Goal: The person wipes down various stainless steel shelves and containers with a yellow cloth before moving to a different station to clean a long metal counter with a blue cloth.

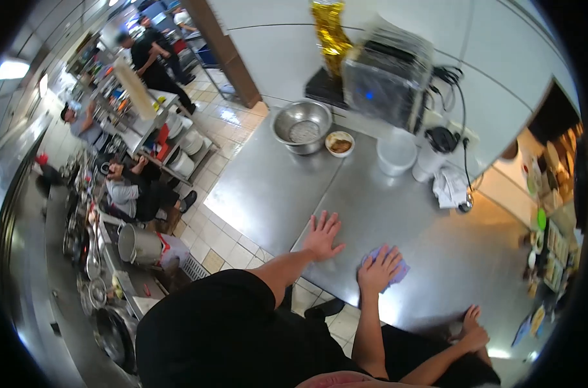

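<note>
My left hand (pixel 322 238) lies palm down on the steel table (pixel 274 194), near its front edge, with the fingers spread and nothing in them. To its right, my right hand (pixel 378 271) presses on a purple cloth (pixel 399 274), its fingers bent over the cloth, which sticks out around them. Beyond my hands stand a steel bowl (pixel 302 127) and a small white bowl (pixel 340 144) with something brown in it. A white translucent tub (pixel 396 152) is farther right.
Another person's hands (pixel 473 333) rest at the table edge on my right. A plastic-wrapped machine (pixel 388 81), a dark-topped container (pixel 436 152) and a white cloth (pixel 450 187) line the wall. Several people work in the kitchen at left, where a large pot (pixel 139 244) stands.
</note>
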Action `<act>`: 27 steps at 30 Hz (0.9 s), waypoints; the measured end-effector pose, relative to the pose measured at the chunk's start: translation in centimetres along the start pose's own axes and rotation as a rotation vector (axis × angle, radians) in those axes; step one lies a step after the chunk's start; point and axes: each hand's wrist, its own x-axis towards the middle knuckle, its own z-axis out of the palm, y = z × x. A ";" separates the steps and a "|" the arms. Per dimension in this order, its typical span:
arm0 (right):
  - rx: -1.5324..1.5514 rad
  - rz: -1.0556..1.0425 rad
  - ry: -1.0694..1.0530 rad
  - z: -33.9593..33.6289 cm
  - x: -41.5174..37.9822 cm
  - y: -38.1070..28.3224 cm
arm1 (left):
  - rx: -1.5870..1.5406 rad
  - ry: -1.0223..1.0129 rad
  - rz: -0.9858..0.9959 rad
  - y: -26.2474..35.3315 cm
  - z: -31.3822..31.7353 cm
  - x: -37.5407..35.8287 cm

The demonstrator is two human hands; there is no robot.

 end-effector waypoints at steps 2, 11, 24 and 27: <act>-0.006 -0.030 0.015 0.1 0.3 0.4 | -0.025 0.025 0.006 -0.2 0.4 -0.4; 0.044 0.026 0.297 0.0 7.0 5.9 | -0.112 0.023 0.019 -0.7 -1.3 -1.3; -0.177 -0.166 -0.087 3.3 -0.8 -8.7 | -0.388 0.180 0.278 -7.9 3.1 -0.9; -0.046 -0.303 -0.177 1.9 -5.0 -7.4 | -0.321 0.213 0.163 -14.3 0.1 -4.1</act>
